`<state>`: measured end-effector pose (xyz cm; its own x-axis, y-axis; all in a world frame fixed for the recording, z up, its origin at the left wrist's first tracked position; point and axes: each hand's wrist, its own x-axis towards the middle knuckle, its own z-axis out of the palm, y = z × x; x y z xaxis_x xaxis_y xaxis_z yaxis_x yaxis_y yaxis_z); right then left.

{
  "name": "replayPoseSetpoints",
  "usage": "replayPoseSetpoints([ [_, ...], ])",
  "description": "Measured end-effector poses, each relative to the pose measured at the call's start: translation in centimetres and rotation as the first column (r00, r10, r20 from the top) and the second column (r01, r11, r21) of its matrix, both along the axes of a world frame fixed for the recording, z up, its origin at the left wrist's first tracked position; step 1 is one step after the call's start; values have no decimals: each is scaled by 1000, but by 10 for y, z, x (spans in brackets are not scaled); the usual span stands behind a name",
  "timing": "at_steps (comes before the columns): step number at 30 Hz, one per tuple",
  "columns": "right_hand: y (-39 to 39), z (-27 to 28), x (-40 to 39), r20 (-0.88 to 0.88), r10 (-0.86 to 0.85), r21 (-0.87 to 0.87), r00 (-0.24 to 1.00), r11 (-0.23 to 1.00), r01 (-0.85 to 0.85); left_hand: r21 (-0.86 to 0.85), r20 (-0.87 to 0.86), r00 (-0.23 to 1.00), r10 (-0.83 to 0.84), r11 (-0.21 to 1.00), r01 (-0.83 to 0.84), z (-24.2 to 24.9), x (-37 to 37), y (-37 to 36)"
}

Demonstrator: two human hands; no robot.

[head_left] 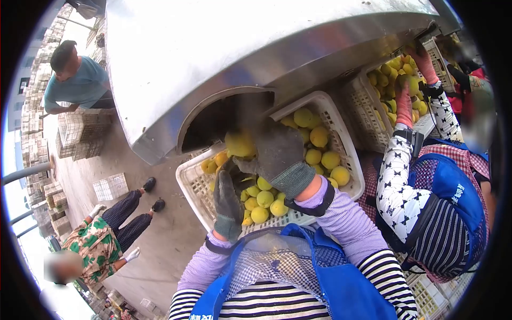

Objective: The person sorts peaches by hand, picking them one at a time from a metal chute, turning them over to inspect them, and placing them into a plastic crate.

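My right hand [280, 157], in a dark grey glove with a green cuff, reaches over a white plastic crate [354, 160]. Its fingers are closed around a yellow peach [240, 144], close in front of the dark opening [213, 120] of a metal machine. Just below that peach is my left hand [226, 200], gloved the same way, its fingers stretched upward at the crate's near left side. Yellow peaches [265, 199] fill much of the crate under both hands, and more lie [320, 137] to the right of my right wrist.
The metal machine's pale housing [256, 37] overhangs the crate. At right, a co-worker in pink gloves [404, 106] handles fruit over another crate [368, 114]. At left are a person in a blue shirt [80, 80], a person in patterned clothes [98, 245], stacked crates [80, 130] and a floor crate [111, 186].
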<state>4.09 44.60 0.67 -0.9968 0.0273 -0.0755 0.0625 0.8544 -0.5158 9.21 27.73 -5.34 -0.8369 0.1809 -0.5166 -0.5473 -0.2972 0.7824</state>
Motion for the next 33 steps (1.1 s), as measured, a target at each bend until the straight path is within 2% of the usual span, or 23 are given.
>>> replayPoseSetpoints([
  [1,-1,-2,-13,57,8,-11,998,1000,-7,15,-8,1000,-5,1000,5,-4,2,-2],
  [3,-13,-12,-38,12,-39,104,999,994,38,5,-1,1000,-7,1000,7,-2,7,-7],
  [5,-18,-30,-61,-58,-20,80,998,997,25,5,8,1000,-8,1000,8,-2,7,-11],
  [7,-24,-38,-76,-146,41,-83,988,995,-54,9,25,1000,-18,1000,18,-3,7,-19],
  [11,-32,-16,-60,-356,-65,-64,932,997,45,42,33,999,-13,999,12,-20,11,-16],
  [13,-33,-19,-39,-546,-123,-53,829,992,112,12,42,998,-45,999,44,-28,14,-10],
  [14,-26,-23,-21,-443,-160,-130,882,985,113,-7,45,998,-54,999,54,-34,16,-8],
  [15,-16,-34,3,-334,-182,-209,925,971,116,30,54,993,-103,994,102,-47,18,-7],
  [16,-1,-50,24,-215,-190,-291,958,949,123,-12,48,982,-182,983,183,-52,19,0],
  [18,39,-104,49,-95,-308,-56,947,951,303,-104,60,943,-328,937,333,-61,22,11],
  [20,76,-151,50,13,-446,236,895,871,430,-169,82,923,-376,908,384,-88,25,20],
  [22,100,-192,46,-55,-413,229,909,881,414,-183,113,919,-379,901,394,-106,22,32],
  [25,110,-217,32,30,-432,88,901,899,428,-53,305,888,-343,925,376,-104,12,48],
  [26,106,-223,33,99,-439,20,893,898,440,-48,305,886,-349,924,380,-104,13,46],
  [28,98,-201,35,316,-284,52,905,958,282,-29,297,889,-349,927,373,-104,13,42],
  [30,82,-173,43,414,-166,-115,895,966,232,31,204,928,-311,950,311,-95,13,35],
  [32,53,-154,70,397,-98,-450,913,846,286,39,60,962,-267,964,265,-72,19,30],
  [33,42,-130,80,408,-100,-591,907,729,346,16,-46,967,-249,968,250,-51,21,35],
])
